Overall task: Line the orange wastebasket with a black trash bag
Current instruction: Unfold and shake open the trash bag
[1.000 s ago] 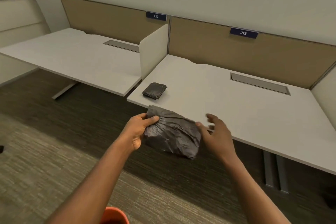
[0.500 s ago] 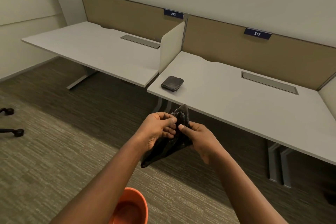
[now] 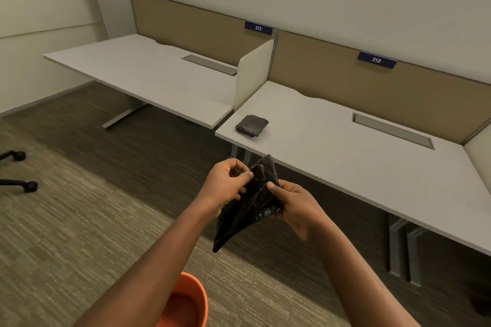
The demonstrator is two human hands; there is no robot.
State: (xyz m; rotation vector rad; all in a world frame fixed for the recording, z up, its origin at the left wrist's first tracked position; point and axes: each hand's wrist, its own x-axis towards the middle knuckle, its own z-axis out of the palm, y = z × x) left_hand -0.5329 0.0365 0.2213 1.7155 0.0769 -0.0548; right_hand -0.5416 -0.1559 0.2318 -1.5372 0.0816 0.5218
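Chair casters [image 3: 16, 170] at 9 o'clock, on the carpet [image 3: 66, 233]. Left desk [image 3: 138, 74] at 11 o'clock, tagged 212, nothing on its top. Orange wastebasket [image 3: 190, 300] at 6 o'clock on the floor, partly hidden by the left forearm, no liner visible inside. Left hand [image 3: 225, 186] just left of centre, fingers closed, pinching the upper edge of the black trash bag [image 3: 247, 207]. Bag is dead centre, held in the air in front of the right desk's edge, bunched and mostly still folded, its lower corner hanging toward 7 o'clock, well above the wastebasket. Right hand [image 3: 295, 202] touching the bag's right side, thumb pressed on the plastic, fingers curled behind it, so also gripping. Second folded bag [image 3: 252, 125] at 12 o'clock, lying flat near the front left corner of the right desk [image 3: 372, 162], tagged 213, just beside the white divider panel [image 3: 252, 71].
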